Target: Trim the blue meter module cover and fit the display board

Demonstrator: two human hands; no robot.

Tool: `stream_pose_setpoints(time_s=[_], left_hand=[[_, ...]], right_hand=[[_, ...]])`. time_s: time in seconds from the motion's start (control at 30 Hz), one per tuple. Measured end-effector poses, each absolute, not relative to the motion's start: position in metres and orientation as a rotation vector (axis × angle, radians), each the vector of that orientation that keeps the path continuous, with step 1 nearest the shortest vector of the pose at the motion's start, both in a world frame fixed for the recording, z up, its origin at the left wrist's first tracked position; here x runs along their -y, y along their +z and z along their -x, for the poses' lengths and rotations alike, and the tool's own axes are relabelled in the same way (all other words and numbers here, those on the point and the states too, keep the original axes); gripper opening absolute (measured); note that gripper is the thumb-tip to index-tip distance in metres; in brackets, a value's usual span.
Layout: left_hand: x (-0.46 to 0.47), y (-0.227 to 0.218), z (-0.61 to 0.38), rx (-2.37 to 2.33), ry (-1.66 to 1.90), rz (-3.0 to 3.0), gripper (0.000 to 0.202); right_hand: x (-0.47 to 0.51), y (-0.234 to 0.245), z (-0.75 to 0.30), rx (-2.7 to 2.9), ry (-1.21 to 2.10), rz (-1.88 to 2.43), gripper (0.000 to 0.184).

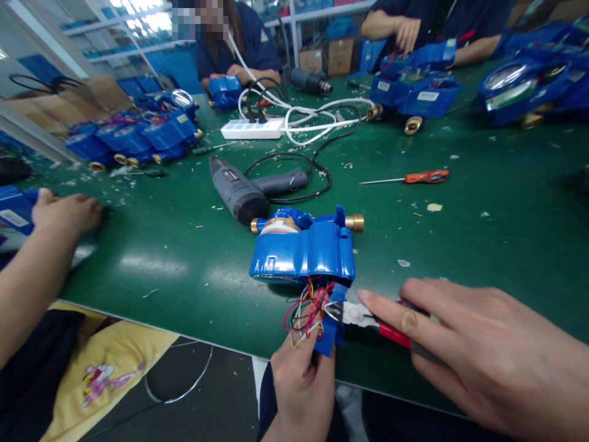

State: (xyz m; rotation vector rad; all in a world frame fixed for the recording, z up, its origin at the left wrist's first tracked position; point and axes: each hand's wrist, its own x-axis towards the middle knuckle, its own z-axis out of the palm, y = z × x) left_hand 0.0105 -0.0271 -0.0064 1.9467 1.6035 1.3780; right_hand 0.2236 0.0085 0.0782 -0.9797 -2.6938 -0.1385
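A blue water meter (304,253) with brass threaded ends lies on the green table in front of me. Thin red, yellow, white and black wires (306,310) trail from its near side. My left hand (301,380) pinches a small blue plastic piece (327,334) along with the bunched wires at the table's front edge. In my right hand (473,344) are red-and-black handled diagonal cutters (356,314), their jaws pointing left, right beside the wires and over the blue piece. Whether the jaws touch a wire I cannot tell.
A grey heat gun (239,190) lies behind the meter, an orange screwdriver (426,177) to the right. Further back are a white power strip (253,128), cables and several blue meters (151,132). A co-worker's arm (46,245) reaches in at left; two people sit opposite.
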Motion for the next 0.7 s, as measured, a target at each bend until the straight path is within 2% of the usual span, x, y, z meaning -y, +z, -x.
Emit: stream_pose_setpoints(time_s=[0.3, 0.7], left_hand=[[0.026, -0.008, -0.014, -1.617, 1.448, -1.858, 0.016], [0.027, -0.004, -0.014, -1.653, 1.450, -1.858, 0.013]], right_hand=[[0.002, 0.070, -0.231, 2.638, -0.155, 1.126, 0.054], [-0.002, 0.074, -0.220, 2.644, -0.058, 1.080, 0.053]])
